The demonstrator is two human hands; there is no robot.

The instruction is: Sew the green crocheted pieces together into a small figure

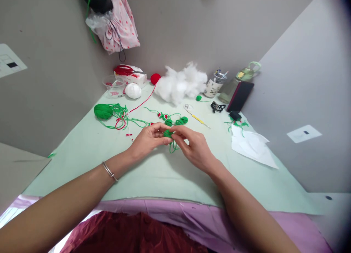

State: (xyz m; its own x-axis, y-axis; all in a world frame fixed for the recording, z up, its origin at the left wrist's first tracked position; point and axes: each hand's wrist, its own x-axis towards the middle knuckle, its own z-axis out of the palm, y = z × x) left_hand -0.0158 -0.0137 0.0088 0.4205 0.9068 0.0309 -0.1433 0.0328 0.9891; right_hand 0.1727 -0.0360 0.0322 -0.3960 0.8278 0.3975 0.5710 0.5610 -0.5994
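Between the fingertips of both hands is a small green crocheted piece point(168, 133), with loops of green yarn point(173, 147) hanging below it. My left hand point(149, 137) pinches it from the left side, and a silver bangle circles that wrist. From the right, the thumb and forefinger of my right hand point(194, 145) press together at its edge; whether they hold the piece or its yarn is too small to tell. Just beyond the fingers lie green crocheted leaves point(181, 121) and small red-and-white pieces point(165, 116). A yellow-handled crochet hook point(197, 119) rests behind my right hand.
Green yarn point(103, 111) with tangled red strands lies left. Behind are white stuffing point(181, 85), red yarn point(155, 78), white yarn point(133, 90) and red scissors point(124, 70) on a box. A pen cup point(215, 85), bottle point(233, 85), phone point(240, 96), hair clip point(218, 107) and white paper point(251, 145) stand or lie right.
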